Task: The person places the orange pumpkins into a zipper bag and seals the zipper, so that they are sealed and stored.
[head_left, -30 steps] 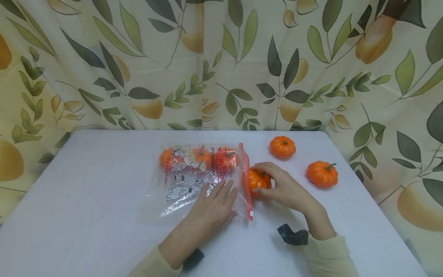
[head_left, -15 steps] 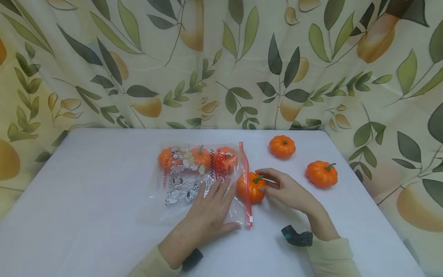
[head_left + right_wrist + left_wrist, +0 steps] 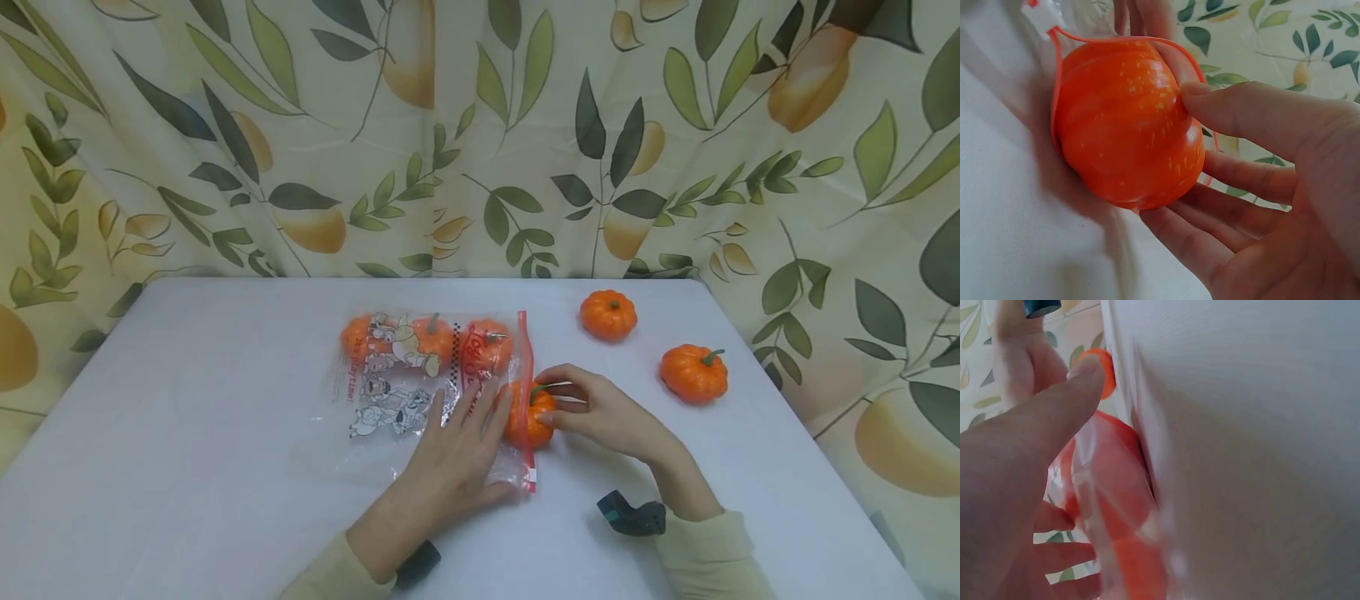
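A clear zip bag (image 3: 333, 421) with cartoon prints lies flat on the white table. Inside it, along the far side, sit three orange toy pumpkins (image 3: 431, 343). My left hand (image 3: 442, 467) rests on the bag near its mouth, fingers spread and straight. At the red zip edge (image 3: 525, 342), another toy pumpkin (image 3: 1129, 125) is partly inside the mouth. My right hand (image 3: 611, 412) holds this pumpkin from the right, thumb on one side and fingers on the other. In the right wrist view, the red edge loops around the pumpkin's far side, by the white slider (image 3: 1038, 22).
Two more toy pumpkins stand on the right of the table, one near the back edge (image 3: 608, 316) and one farther right (image 3: 693, 374). Behind the table (image 3: 187, 375) hangs a leaf-and-fruit patterned curtain (image 3: 480, 167).
My right hand has moved left, taking the pumpkin from beside the red edge to partly inside the bag's mouth. My left hand's thumb has spread outward; that hand stays on the bag.
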A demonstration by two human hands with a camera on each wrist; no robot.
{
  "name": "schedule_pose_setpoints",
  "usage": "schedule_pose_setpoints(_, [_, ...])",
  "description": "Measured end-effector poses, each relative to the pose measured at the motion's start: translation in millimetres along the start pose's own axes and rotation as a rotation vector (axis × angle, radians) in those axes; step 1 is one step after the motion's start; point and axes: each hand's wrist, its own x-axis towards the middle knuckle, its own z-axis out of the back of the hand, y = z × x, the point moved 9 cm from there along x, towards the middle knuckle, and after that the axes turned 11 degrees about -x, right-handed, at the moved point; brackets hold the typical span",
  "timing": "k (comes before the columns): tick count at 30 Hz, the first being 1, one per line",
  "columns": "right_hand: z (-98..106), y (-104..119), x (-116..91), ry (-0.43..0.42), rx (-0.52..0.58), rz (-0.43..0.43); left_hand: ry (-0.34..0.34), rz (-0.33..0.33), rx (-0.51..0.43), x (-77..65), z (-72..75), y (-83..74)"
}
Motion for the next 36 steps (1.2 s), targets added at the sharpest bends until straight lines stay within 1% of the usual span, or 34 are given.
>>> schedule_pose_setpoints(5, [-1.8,-0.8,0.9,0.006,0.026,-0.004,-0.036,0.005,-0.004,4.8,2.8,-3.2])
schedule_pose_setpoints(8, [-3.0,-3.3,0.2,0.016,0.039,-0.003,-0.049,0.012,-0.022,7.5,5.9,-4.4])
schedule_pose_setpoints(10, [-4.4,-4.4,-0.8,0.022,0.058,0.004,-0.029,0.022,-0.06,8.1,7.1,-4.2])
schedule_pose_setpoints(14, [-6.4,-5.0,-1.2,0.015,0.092,0.013,0.059,0.046,-0.151,6.7,8.7,-2.2])
schedule_pose_setpoints(17, [-7.8,-6.4,-0.3,0.017,0.1,0.002,0.084,0.045,-0.163,6.1,11.1,-0.7])
schedule_pose_setpoints(20, [-9.7,-9.0,0.5,0.03,0.11,-0.015,0.066,0.039,-0.114,8.9,11.0,-1.5])
schedule_pose_setpoints(24, [-11.7,-10.0,0.7,0.033,0.129,-0.008,0.026,0.045,-0.054,14.2,9.5,-5.5])
schedule_pose_setpoints(31, [-13.9,-10.4,2.4,0.01,0.126,-0.016,-0.086,0.046,-0.013,18.0,14.0,-10.9])
schedule_pose_setpoints(33, [-15.3,-12.8,3.3,0.013,0.131,-0.027,-0.1,0.05,-0.002,17.3,14.0,-11.0])
schedule_pose_setpoints(36, [-19.0,-17.8,4.6,0.03,0.159,-0.041,-0.102,0.054,-0.001,15.7,12.9,-9.1])
